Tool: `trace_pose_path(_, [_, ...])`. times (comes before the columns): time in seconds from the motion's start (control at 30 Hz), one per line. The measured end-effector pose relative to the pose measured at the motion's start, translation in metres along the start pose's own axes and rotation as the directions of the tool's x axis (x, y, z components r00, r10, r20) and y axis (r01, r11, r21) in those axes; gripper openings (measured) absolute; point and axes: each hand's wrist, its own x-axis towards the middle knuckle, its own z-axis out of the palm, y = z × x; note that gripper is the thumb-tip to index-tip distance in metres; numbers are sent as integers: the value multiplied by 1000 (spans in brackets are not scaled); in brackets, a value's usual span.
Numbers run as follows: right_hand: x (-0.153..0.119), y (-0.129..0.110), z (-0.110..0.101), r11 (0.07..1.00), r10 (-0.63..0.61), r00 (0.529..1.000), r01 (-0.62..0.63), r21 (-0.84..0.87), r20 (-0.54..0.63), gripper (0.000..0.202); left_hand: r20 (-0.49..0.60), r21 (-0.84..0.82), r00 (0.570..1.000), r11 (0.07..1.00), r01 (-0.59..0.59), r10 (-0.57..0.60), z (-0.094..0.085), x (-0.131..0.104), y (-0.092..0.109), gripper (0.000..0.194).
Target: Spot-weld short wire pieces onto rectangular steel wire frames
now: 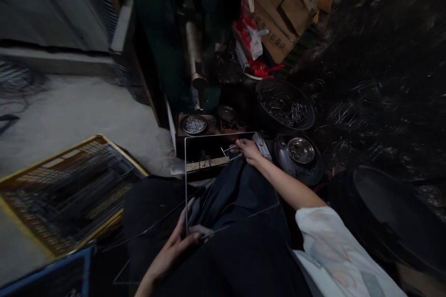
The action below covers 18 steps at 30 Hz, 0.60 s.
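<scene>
A thin metal wire frame (186, 176), roughly rectangular, stands over my lap. My left hand (174, 246) is closed around its lower left corner, thumb and fingers on the wire. At the frame's upper right, my right hand (248, 149) pinches a short thin metal rod (228, 149), whose bent end points left. Part of the frame's top wire runs just behind that hand. Beyond the frame, a round dish of small shiny metal parts (193, 125) sits on the machine's ledge, near a second dark dish (226, 113).
A green machine with a metal arm (193, 51) stands ahead. At left lies a yellow crate (49, 167) of dark pieces, with a blue crate (87, 269) below it. To the right are a dark basin of metal pieces (310, 118), a steel bowl (311, 151) and a cardboard box (278, 46).
</scene>
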Motion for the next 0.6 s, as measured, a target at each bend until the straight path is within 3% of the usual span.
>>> trace_pose_path(0.13, [31,8,27,979,76,996,-65,193,-49,15,21,-74,1000,997,-6,8,2,-2,-5,102])
trace_pose_path(0.27, [38,16,40,959,175,984,-163,230,-32,17,-131,1,989,997,-76,75,-2,-3,-12,97])
trace_pose_path(0.47, [45,14,54,939,27,995,10,343,-101,17,-195,45,974,993,-108,115,-7,-1,-13,95])
trace_pose_path(0.6, [52,8,62,924,-57,986,113,366,-159,22,-236,105,948,975,-194,214,-5,2,-13,81])
